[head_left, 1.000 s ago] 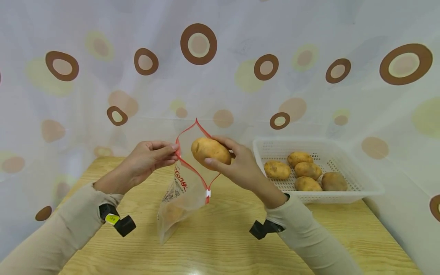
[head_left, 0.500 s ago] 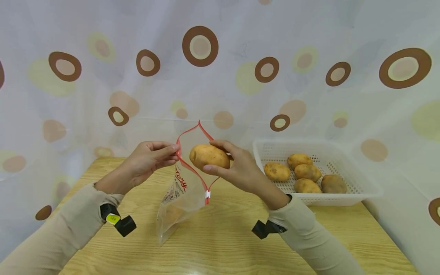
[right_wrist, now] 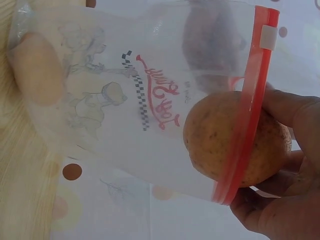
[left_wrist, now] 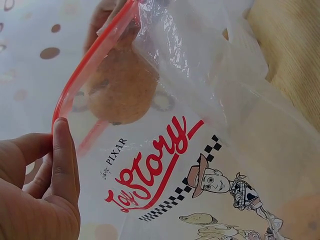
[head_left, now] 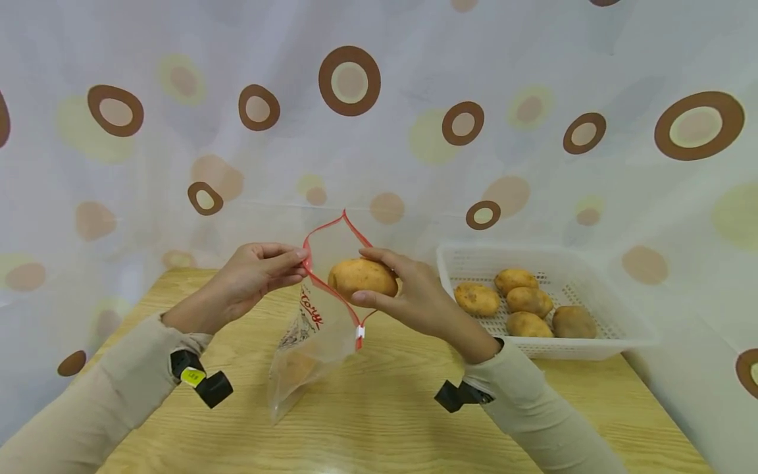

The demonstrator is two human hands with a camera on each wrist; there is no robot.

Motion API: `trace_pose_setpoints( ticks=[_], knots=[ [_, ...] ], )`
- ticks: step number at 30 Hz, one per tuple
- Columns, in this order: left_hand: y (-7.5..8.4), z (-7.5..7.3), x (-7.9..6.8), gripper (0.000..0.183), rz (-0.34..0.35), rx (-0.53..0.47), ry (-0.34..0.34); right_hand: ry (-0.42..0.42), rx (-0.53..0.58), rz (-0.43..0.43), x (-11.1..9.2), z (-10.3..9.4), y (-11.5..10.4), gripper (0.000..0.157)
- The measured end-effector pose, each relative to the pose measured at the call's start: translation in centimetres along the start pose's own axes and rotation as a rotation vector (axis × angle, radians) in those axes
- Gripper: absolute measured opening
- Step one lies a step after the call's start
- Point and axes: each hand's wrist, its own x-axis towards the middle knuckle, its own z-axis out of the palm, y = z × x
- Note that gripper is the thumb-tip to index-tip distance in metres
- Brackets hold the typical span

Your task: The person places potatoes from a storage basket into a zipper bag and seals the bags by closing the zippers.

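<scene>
A clear zip bag (head_left: pixel 322 329) with a red zip edge and printed cartoon figures stands with its mouth spread wide. At the left side of that mouth, my left hand (head_left: pixel 257 273) pinches the red edge between thumb and fingers. My right hand (head_left: pixel 414 289) grips a potato (head_left: pixel 362 276) from the right, thumb in front and fingers behind. In the right wrist view the potato (right_wrist: pixel 220 137) is partly past the red zip edge, seen through the plastic. Another potato (right_wrist: pixel 37 69) lies at the bottom of the bag. The white slider (head_left: pixel 360 332) sits at the near corner of the zip.
A white plastic basket (head_left: pixel 628 332) with several potatoes (head_left: pixel 530 301) stands on the right of the wooden table (head_left: pixel 391 421). Behind the table hangs a pale curtain (head_left: pixel 391 158) with brown and yellow circles.
The right hand has lowered the potato from above the bag's mouth to partly inside it. My left hand keeps its pinch on the red edge, nearly still.
</scene>
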Motion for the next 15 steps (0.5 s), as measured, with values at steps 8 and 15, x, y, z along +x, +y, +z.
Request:
trace_pose_setpoints(
  ticks=[8, 15],
  knots=[
    [-0.09, -0.06, 0.04, 0.012, 0.007, -0.010, -0.017, 0.009, 0.021, -0.063, -0.02, 0.07, 0.17, 0.052],
    [-0.23, -0.17, 0.05, 0.013, 0.002, -0.014, 0.008, -0.003, 0.027, -0.058, -0.20, -0.28, 0.44, 0.050]
  ],
)
